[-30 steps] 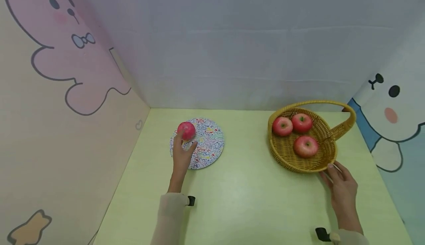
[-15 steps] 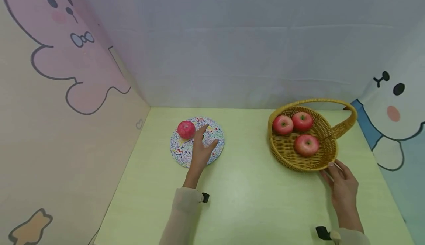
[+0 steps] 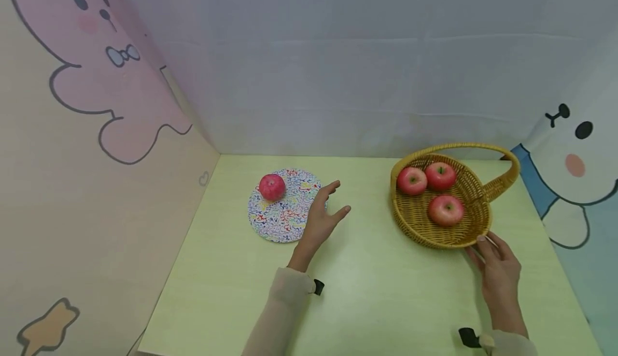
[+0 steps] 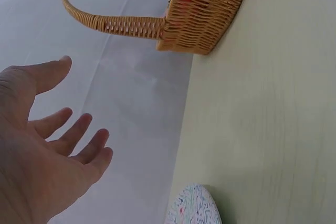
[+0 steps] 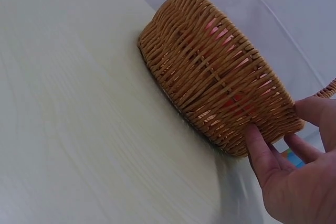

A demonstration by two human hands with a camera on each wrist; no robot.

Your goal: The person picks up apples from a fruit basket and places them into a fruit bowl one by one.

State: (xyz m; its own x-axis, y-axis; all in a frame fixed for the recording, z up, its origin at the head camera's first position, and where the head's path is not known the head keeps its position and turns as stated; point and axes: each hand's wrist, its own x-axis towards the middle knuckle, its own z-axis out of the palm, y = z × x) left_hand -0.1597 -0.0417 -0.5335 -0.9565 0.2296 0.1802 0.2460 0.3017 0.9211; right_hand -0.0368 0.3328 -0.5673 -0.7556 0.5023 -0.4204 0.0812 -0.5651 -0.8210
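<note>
My left hand (image 3: 321,222) is in the air by the right edge of a round, colour-speckled plate (image 3: 289,227), fingers spread apart and nothing between them. On the plate's left part lies a reddish-pink round fruit (image 3: 272,187), its kind unclear. In the left wrist view, thumb and fingers of the empty hand point towards the wicker basket (image 4: 194,14). At the right, my right hand (image 3: 499,275) holds the near rim of that basket (image 3: 420,235), thumb at the rim and fingertips against the woven side. Inside the basket sit three red apples (image 3: 445,210).
A tall arched handle (image 3: 463,146) spans the basket. The pale yellow-green table (image 3: 367,281) extends between plate and basket. A whitish cloth wall (image 3: 314,77) stands behind, with cartoon-printed walls at the left (image 3: 120,211) and right (image 3: 589,200).
My left hand has moved right, away from the reddish-pink fruit and across the plate to its right edge. The fruit stays on the plate. The right hand and basket have hardly moved.
</note>
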